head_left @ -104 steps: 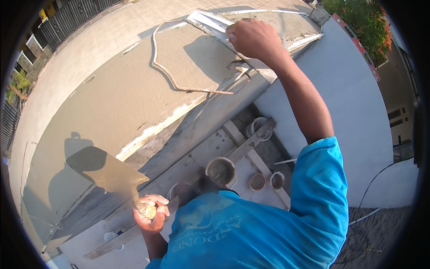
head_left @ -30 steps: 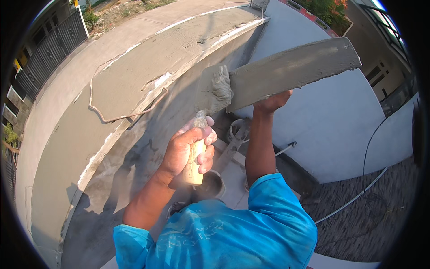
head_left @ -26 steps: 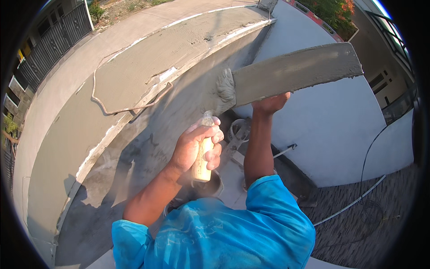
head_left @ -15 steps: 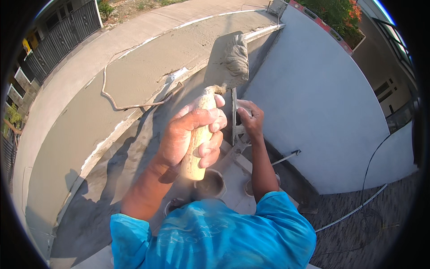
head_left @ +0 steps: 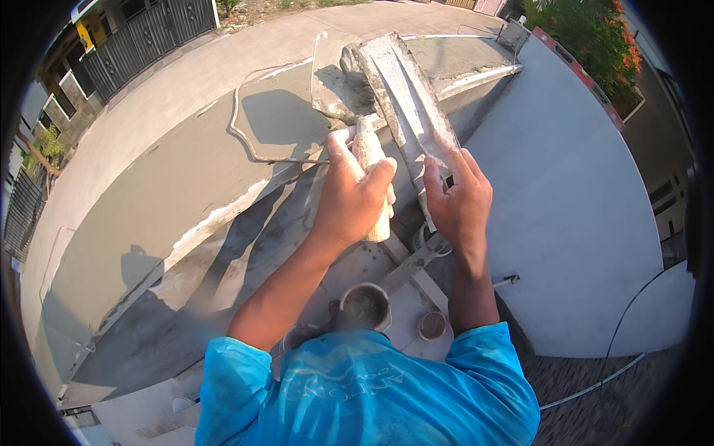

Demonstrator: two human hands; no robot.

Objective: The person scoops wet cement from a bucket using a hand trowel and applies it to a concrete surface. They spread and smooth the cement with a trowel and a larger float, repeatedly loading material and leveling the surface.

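Observation:
My left hand is closed around the pale wooden handle of a trowel, held upright in front of me. Its broad blade, smeared with grey mortar, points away from me. A thick lump of wet mortar sits at the blade's right side, against the edge of a long, flat plastering float. My right hand grips this float, which slants up to the left and is crusted with pale mortar. The hand hides its grip. Both tools are above a curved, freshly smoothed grey ledge.
A bent hose or cable lies across the ledge. A bucket and a small pot stand below me. To the right rises a smooth pale wall with a red spirit level on its top edge and a pipe sticking out.
The float has swung up from low beside the wall to meet the trowel blade. The trowel has turned, and its mortar lump now lies against the float. My view has shifted.

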